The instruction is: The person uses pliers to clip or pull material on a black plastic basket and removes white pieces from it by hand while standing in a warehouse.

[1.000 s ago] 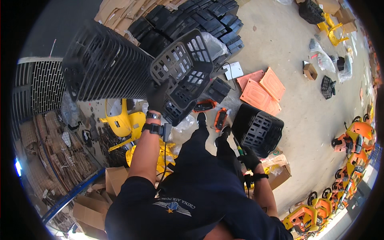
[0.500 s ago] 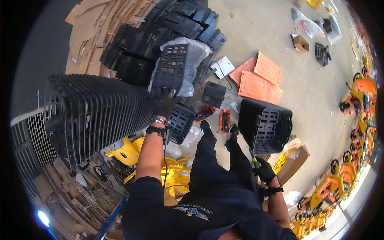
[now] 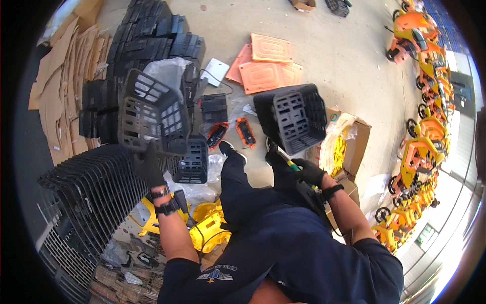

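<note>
My left hand [image 3: 147, 168], in a black glove, is closed on the lower rim of a black plastic basket [image 3: 177, 121] with slotted walls, raised and tilted beside a long nested stack of black baskets [image 3: 96, 177]. Another black basket [image 3: 191, 164] lies below it. My gloved right hand [image 3: 311, 173] is wrapped round a screwdriver with a green and yellow handle [image 3: 292, 165]; its shaft points up and left, toward a separate black basket [image 3: 298, 116] on the floor. Between the baskets lie two orange-and-black parts [image 3: 245, 131].
Black boxy parts [image 3: 147, 45] are piled beside flattened cardboard [image 3: 66, 86]. Orange panels [image 3: 268, 71] and a white flat box [image 3: 215, 70] lie ahead. A carton [image 3: 354, 147] with yellow parts stands at right, yellow plastic parts [image 3: 207, 223] at left. Small orange-yellow vehicles [image 3: 422, 152] line the far right.
My left hand has brought the slotted basket up nearer, and it now stands clear of the stack. My view has turned to the right. The screwdriver stays in my right hand.
</note>
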`<state>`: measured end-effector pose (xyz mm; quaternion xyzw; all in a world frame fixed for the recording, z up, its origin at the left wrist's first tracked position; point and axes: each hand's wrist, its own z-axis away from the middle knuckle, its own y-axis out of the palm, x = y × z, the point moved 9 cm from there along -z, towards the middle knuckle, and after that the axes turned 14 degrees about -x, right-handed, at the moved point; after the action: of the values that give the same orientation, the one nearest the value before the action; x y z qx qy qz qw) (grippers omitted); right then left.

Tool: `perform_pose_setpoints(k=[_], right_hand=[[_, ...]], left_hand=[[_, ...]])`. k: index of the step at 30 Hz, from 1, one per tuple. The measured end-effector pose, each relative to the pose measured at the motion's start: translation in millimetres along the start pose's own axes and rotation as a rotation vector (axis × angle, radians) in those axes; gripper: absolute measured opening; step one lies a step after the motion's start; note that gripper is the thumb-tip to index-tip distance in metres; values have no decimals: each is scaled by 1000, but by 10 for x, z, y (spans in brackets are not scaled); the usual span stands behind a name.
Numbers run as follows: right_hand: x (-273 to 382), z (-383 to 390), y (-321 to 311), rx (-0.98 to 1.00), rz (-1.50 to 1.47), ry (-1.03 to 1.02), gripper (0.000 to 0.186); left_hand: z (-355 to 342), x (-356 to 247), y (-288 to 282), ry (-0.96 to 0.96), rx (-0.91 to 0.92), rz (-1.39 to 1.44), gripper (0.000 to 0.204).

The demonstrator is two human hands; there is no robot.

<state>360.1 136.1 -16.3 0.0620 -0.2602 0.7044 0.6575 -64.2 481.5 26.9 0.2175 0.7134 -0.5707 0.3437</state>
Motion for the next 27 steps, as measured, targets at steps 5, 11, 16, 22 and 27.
perform_pose_setpoints(k=[5,11,16,22,27], right_hand=[[-163,39,-536,-32,-7,14,57],[-1125,-193,-1330,7,-16,16,59],[-1788,7,-2138,-72,-24,88,55],[-2525,85,-2808,-176,-67,182,49],[-2918,-52,-2902,-150,-161,182,55]], left_hand=[[1291,276,275,-949,98,682,21],[2901,-442,936,-1054,235,691,18],[3615,-1206,1422,-1012,288,778,17],[4233,-1763,1928,-1144,319,966,27],[4904,-1392,2090,-1334,451,467,45]])
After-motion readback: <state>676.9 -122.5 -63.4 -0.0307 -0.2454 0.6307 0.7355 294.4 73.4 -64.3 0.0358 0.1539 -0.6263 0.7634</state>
